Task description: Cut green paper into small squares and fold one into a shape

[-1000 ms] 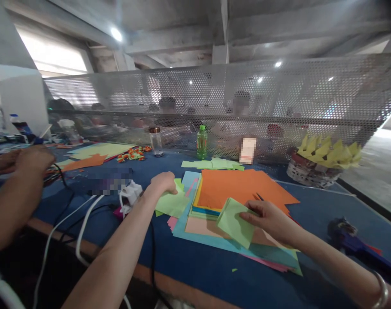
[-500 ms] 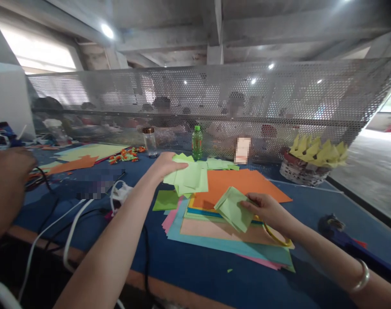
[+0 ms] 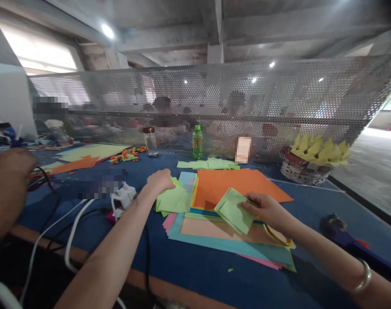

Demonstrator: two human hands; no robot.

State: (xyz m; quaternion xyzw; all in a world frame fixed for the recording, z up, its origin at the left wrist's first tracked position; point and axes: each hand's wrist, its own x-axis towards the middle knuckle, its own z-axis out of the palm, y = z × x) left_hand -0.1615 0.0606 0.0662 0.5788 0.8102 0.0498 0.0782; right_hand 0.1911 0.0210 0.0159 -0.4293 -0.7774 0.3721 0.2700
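My left hand [image 3: 160, 180] is closed on a loose bunch of light green paper squares [image 3: 174, 200] and rests low over the left edge of a stack of coloured paper sheets [image 3: 214, 234]. My right hand [image 3: 265, 208] pinches a folded wad of light green paper [image 3: 233, 210] above the same stack. An orange sheet [image 3: 234, 183] lies on top of the stack. Yellow scissor handles [image 3: 277, 238] peek out under my right wrist.
Blue table [image 3: 201, 266] with white cables [image 3: 69, 231] and a white plug block [image 3: 122, 197] at left. Another person's hands [image 3: 8, 167] work at far left. A green bottle [image 3: 197, 142], a clear jar [image 3: 149, 141], more green squares [image 3: 211, 163], a basket of yellow paper shapes [image 3: 311, 165] and a perforated metal screen [image 3: 214, 98] stand behind.
My left hand lifted the bunch of green squares up toward the back, then brought it down again to the left edge of the stack. My right hand barely moved.
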